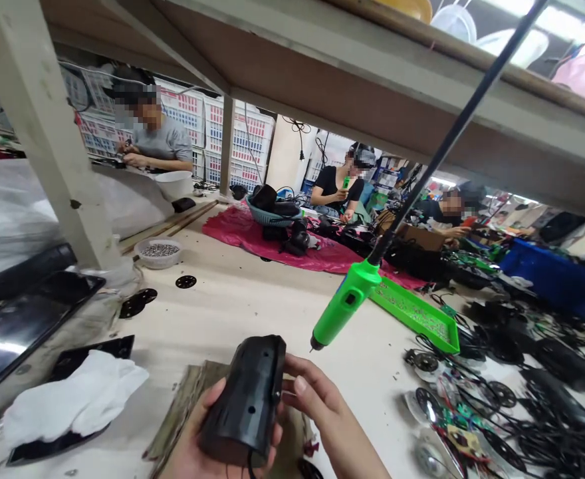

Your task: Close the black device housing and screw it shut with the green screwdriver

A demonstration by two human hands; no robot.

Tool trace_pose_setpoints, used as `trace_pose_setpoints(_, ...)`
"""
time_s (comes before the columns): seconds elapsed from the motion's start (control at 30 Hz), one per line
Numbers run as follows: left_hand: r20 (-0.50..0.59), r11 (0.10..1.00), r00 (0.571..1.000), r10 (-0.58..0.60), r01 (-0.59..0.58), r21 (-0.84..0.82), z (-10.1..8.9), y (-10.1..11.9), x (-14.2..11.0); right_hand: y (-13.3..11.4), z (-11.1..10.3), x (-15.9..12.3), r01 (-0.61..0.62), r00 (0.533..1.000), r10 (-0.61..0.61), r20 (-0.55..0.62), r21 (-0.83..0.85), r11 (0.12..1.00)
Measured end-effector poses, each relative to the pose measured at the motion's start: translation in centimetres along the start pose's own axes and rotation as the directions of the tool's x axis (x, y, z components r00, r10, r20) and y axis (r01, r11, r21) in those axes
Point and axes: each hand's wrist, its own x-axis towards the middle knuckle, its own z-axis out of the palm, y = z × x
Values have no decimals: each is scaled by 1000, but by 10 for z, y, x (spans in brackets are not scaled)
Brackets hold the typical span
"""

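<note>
A black cylindrical plastic housing (245,399) with small screw holes is tilted in my left hand (197,426), whose fingers wrap around it from below. A thin black cord hangs from its lower end. My right hand (327,412) has its bent fingers against the housing's right edge; whether something small sits between the fingertips I cannot tell. Just above my right hand hangs a green electric screwdriver (345,303), its bit pointing down, touched by neither hand. Beneath the housing lies a worn, folded cloth-like pad (183,406).
A green tray (417,316) of small screws and a round tub (159,253) of small metal parts stand on the table. Cords and parts (536,399) heap at right. A phone (33,326) and white cloth (76,399) lie left. A shelf (372,100) overhangs; co-workers sit beyond.
</note>
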Motion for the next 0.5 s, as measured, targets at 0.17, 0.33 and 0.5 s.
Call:
trace_pose_setpoints(0.17, -83, 997, 994, 65, -68, -30, -8, 3, 6, 9, -2, -2, 16, 999, -18, 40, 55, 998)
trace_pose_setpoints(0.33, -180, 979, 963, 202, -203, 18, 0, 1, 4, 9, -7, -6, -130, 991, 129, 33, 14, 991)
trace_pose_setpoints(0.5, -247, 941, 914, 323, -281, 189, 5, -2, 0, -6, -23, -15, -125, 988, 154, 20, -480, 868)
